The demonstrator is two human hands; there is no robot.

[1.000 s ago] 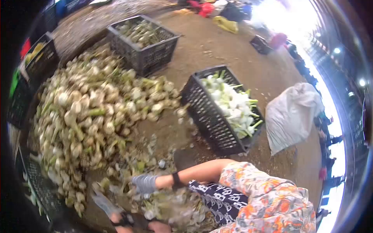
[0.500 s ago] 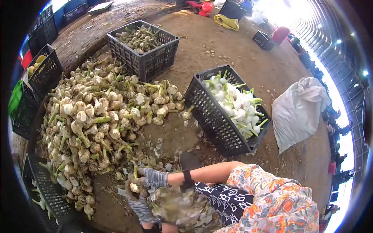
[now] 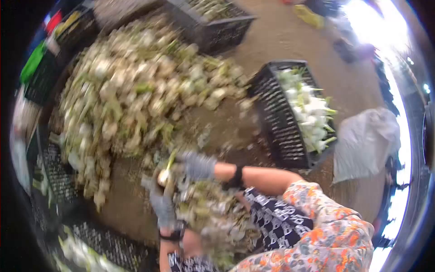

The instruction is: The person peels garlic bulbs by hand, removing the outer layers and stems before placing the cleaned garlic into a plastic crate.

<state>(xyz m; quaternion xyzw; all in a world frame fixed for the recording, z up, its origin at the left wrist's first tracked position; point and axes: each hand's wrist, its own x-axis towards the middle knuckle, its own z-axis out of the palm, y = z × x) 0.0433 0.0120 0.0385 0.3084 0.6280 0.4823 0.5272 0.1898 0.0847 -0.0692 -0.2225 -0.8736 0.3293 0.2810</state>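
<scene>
My left hand [image 3: 163, 206], in a grey striped glove, is closed around a garlic bulb [image 3: 164, 177] whose green stem points up. Beside the stem is my right hand [image 3: 198, 167], also gloved; its fingertips are smeared by motion, so their grip is unclear. Ahead and to the left spreads a large heap of unpeeled garlic [image 3: 131, 90]. Loose peelings [image 3: 213, 204] lie below my right wrist.
A black crate [image 3: 283, 122] of white, cleaned garlic [image 3: 308, 111] stands right of the heap, beside a white sack [image 3: 366, 143]. Another crate [image 3: 217, 34] with garlic is at the top. More crates line the left edge, one at lower left [image 3: 113, 240] near white garlic.
The camera view has shifted, so heap and crates appear further right and the upper crate higher. More of the lower-left crate shows. The bulb remains in my left hand, and the picture is blurrier.
</scene>
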